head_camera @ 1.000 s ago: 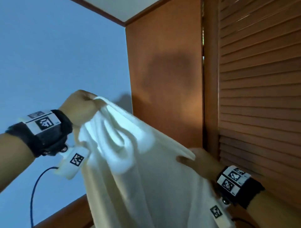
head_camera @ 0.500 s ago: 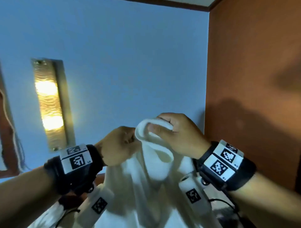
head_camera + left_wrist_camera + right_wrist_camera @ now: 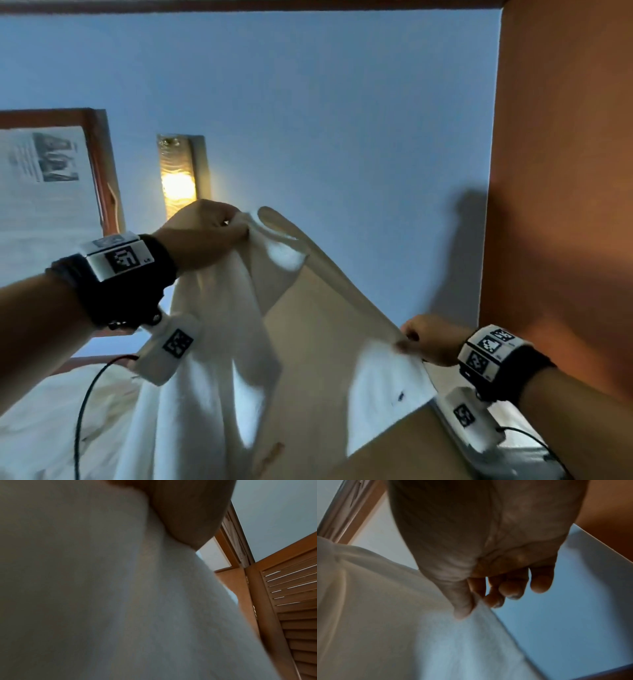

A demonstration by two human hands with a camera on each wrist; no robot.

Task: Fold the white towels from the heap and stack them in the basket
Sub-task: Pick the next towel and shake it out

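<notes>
Both hands, together half a second ago, now pinch the towel (image 3: pixel 308 342) apart, left hand (image 3: pixel 202 236) at ten o'clock, right hand (image 3: pixel 431 341) at four, spreading it for folding.

Landmark: you hold the towel (image 3: pixel 308 342) up in front of you; every place below is relative to it.
Left hand (image 3: pixel 202 236): at the towel's upper left corner, pinching it there.
Right hand (image 3: pixel 435 339): at the towel's right edge, lower than your left hand, thumb (image 3: pixel 462 601) on the cloth.
Wall lamp (image 3: pixel 178 174): behind the towel, just above your left hand.
Framed picture (image 3: pixel 48 174): behind the towel, left of the lamp.
Wooden panel (image 3: pixel 561 171): right of the towel, past your right hand.
Bedding (image 3: pixel 51 428): below and left of the towel, under your left forearm.
Louvred door (image 3: pixel 291 601): right of the towel in your left wrist view.
</notes>
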